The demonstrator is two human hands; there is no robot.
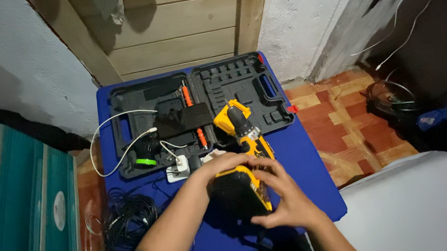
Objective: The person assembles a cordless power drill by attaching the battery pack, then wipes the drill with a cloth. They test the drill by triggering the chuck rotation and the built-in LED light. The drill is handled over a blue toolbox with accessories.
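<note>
Both hands grip a yellow-and-black cordless drill (246,157) over the blue worktop (310,171), chuck pointing away toward the open black tool case (241,83). Left hand (223,164) curls closed over the top of the black battery base (235,196); right hand (281,192) wraps closed around its side. White charger plug (176,169) and cable (107,141) lie just left of the drill, coiled black wire (129,218) at the worktop's left edge.

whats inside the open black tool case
In the black tool case: two orange-handled tools, a black block, a green-ringed part and mostly empty moulded slots. The yellow drill covers its lower right corner.
</note>
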